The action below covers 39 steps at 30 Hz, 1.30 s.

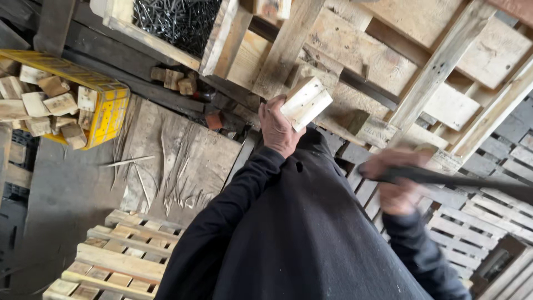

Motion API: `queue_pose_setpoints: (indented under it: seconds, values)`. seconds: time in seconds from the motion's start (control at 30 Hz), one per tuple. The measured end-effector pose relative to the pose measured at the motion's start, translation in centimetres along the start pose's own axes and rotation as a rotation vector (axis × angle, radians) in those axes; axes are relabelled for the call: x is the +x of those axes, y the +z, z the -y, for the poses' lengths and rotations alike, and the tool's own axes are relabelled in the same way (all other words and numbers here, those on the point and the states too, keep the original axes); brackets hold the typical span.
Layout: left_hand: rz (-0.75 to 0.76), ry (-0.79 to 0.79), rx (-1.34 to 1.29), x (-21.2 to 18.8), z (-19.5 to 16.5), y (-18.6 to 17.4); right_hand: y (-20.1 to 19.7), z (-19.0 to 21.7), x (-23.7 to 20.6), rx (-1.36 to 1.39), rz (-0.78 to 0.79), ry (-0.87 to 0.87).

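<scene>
Workshop floor with pallets and rough boards. At left, a yellow crate (105, 105) holds offcuts. The left hand (276, 129) grips a pale wood block (305, 103) above a pallet (383, 61) — a loose hold could drop it. The right hand (397, 186), blurred, closes around a dark tool handle (461, 180) — its head is cut off.

I wear a dark, almost black long-sleeved top; its loose, creased cloth covers both my arms down to the wrists. My left hand (277, 129) and right hand (395, 186) are bare, without gloves.
</scene>
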<state>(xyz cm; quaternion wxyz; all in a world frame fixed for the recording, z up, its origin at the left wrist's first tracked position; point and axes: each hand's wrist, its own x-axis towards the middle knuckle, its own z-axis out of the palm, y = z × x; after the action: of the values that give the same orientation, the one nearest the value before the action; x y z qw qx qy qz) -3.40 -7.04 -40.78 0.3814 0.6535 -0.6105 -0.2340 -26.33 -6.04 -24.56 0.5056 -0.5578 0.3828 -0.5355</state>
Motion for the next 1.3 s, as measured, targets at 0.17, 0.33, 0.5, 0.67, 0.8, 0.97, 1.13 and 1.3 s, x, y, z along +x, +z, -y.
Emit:
queue_pose_setpoints:
  seconds: [0.17,0.33,0.5,0.67,0.8,0.97,1.13,1.3]
  values:
    - [-0.012,-0.001,0.001,0.2,0.0,-0.1,1.7,-3.1,-1.9,-0.404,0.074,0.857]
    - [0.014,0.014,0.027,0.3,-0.1,0.0,2.9,-3.5,-2.4,-0.326,-0.023,0.766]
    - [0.012,-0.092,-0.058,1.2,-0.6,-0.7,3.5,-5.5,-3.1,-0.15,-0.099,0.906]
    - [-0.001,-0.329,-0.832,3.7,-2.1,-3.5,2.8,-4.7,-5.7,-0.057,-0.235,0.784]
    - [-0.157,-0.506,-0.913,5.3,-2.0,-5.2,1.0,-4.3,-6.5,-0.09,-0.263,0.843]
    - [-0.337,-0.617,-0.952,5.7,-2.2,-1.9,-2.0,-4.3,-7.7,-0.111,-0.203,0.89]
    - [-0.579,-0.595,-1.186,6.2,-2.3,2.3,-4.4,-4.0,-10.0,-0.187,-0.118,0.898]
    - [-0.591,-0.811,-0.917,5.5,-1.2,1.9,-5.6,-6.6,-9.6,-0.345,0.015,1.003]
